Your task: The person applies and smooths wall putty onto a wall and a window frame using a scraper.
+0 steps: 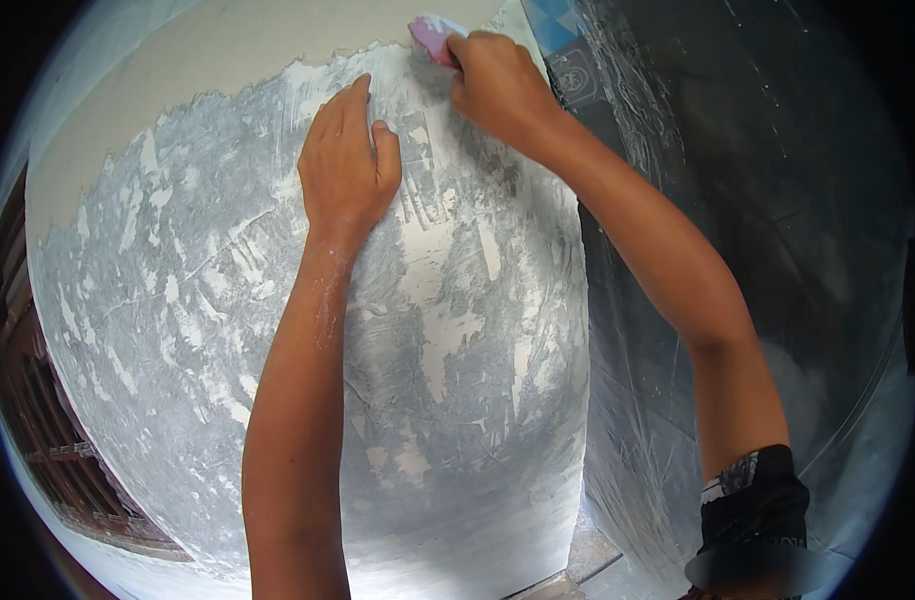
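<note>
My right hand [507, 90] is closed round a small pink scraper-like piece [433, 40] with white on its upper edge; its exact kind is partly hidden by the fingers. That piece is against the upper part of a wall [227, 260], near the wall's right edge. The wall surface is patchy grey and white, with a ragged border to a smooth beige coat [207, 50] above. Lower and to the left, my left hand [349, 165] lies flat against the patchy area, fingers stretched upward and thumb apart, holding nothing. White dust marks the left wrist.
Right of the wall's edge hangs dark, creased plastic sheeting [777, 200] with white smears. A blue checked patch [550, 25] shows at the top beside it. A brown, barred frame [62, 440] stands at the far left. Floor tiles [589, 555] show at the bottom.
</note>
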A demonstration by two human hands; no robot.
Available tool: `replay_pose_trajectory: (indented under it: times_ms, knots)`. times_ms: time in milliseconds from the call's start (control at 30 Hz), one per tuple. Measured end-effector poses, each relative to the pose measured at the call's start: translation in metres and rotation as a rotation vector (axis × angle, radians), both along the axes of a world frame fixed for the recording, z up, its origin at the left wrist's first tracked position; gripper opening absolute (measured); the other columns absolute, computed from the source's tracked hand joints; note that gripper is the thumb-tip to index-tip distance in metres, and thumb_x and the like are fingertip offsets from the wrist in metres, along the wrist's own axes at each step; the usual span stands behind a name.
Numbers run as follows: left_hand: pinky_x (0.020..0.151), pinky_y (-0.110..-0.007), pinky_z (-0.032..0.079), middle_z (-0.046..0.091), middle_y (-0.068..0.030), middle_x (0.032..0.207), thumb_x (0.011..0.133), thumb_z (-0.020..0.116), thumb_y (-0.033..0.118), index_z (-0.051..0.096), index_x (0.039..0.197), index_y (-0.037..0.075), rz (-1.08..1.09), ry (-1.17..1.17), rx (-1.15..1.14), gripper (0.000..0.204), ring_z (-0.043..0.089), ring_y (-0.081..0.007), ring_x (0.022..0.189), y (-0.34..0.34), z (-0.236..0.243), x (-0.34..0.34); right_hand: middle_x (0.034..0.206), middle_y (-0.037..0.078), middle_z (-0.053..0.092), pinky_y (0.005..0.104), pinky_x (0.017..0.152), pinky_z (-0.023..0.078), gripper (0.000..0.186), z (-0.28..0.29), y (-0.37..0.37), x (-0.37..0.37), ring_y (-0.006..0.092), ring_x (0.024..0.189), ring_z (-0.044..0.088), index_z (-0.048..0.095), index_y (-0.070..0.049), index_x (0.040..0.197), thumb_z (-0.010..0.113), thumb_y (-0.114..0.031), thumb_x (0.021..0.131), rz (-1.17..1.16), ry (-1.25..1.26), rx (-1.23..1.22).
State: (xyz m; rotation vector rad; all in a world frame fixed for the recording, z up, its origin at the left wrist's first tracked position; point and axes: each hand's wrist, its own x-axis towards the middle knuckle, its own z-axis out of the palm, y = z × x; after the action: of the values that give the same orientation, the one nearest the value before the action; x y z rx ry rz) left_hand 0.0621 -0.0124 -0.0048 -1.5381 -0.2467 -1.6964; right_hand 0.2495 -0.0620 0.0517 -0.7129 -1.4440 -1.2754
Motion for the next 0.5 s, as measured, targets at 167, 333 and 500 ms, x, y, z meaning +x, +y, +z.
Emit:
replay_pose_trajectory:
  times_ms: [167, 333, 500]
  knots:
    - [0.095, -0.045, 0.05, 0.065, -0.0221, 0.118, 0.088, 0.051, 0.012, 0.058, 0.127, -0.005, -0.025, 0.001, 0.007, 0.043, 0.062, -0.0368, 0.108, 0.0, -0.001, 0.01, 0.094, 0.025, 0.069, 0.0488, 0.077, 0.056, 0.02, 0.057, 0.002, 0.031, 0.0432, 0.085, 0.068, 0.07, 0.003, 0.095, 0.058, 0.001, 0.08, -0.08, 0.101, -0.002]
    - [0.093, -0.044, 0.051, 0.066, -0.0218, 0.116, 0.088, 0.051, 0.012, 0.058, 0.127, -0.005, -0.014, -0.015, 0.008, 0.043, 0.063, -0.0361, 0.106, 0.002, -0.001, -0.004, 0.092, 0.021, 0.07, 0.0478, 0.079, 0.056, 0.032, -0.02, 0.005, -0.013, 0.0395, 0.09, 0.069, 0.069, -0.007, 0.108, 0.058, 0.004, 0.081, -0.103, -0.067, -0.069]
    - [0.091, -0.044, 0.051, 0.066, -0.0212, 0.114, 0.088, 0.051, 0.012, 0.058, 0.127, -0.004, -0.032, -0.007, 0.014, 0.043, 0.064, -0.0355, 0.105, 0.002, 0.0, 0.003, 0.094, 0.025, 0.066, 0.0516, 0.076, 0.052, 0.013, 0.011, -0.014, -0.005, 0.0449, 0.086, 0.065, 0.063, 0.005, 0.091, 0.058, 0.002, 0.079, 0.087, 0.017, 0.037]
